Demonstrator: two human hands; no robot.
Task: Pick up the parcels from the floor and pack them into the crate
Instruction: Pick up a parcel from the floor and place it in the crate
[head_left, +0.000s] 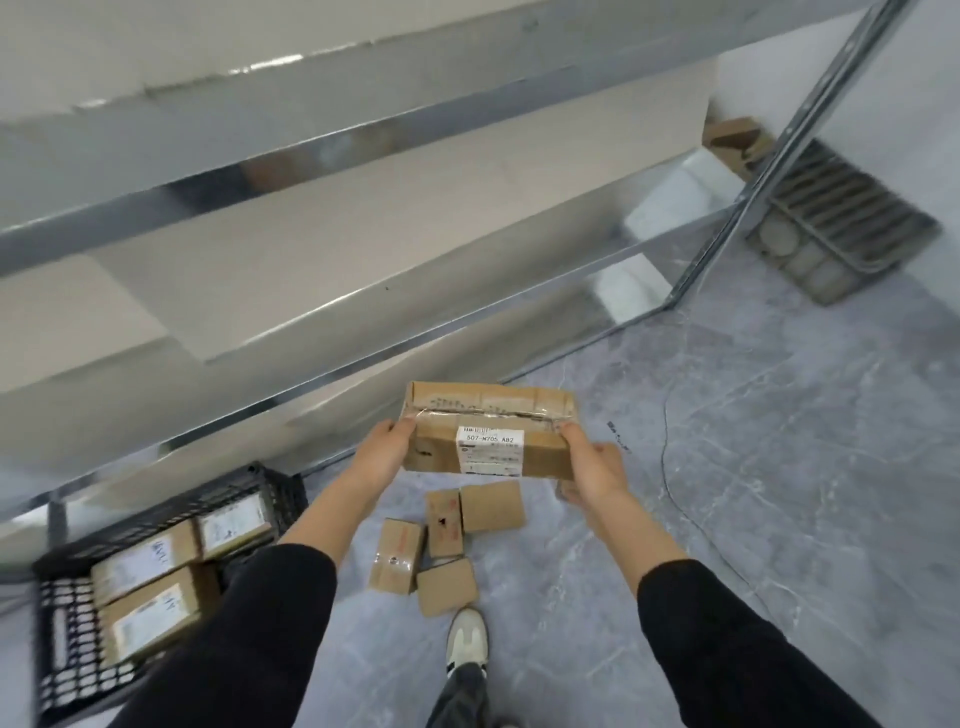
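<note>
A box (488, 434) is held between the left hand (382, 454) and right hand (592, 467), above four small parcels (447, 543) clustered on the floor (753, 467). To their left stands a crate (67, 649) with three parcels (150, 587) inside, before the shelves (311, 249).

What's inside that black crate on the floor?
The black crate holds three labelled cardboard parcels. The left sleeve covers its near right corner, so anything there or beneath them is hidden.
</note>
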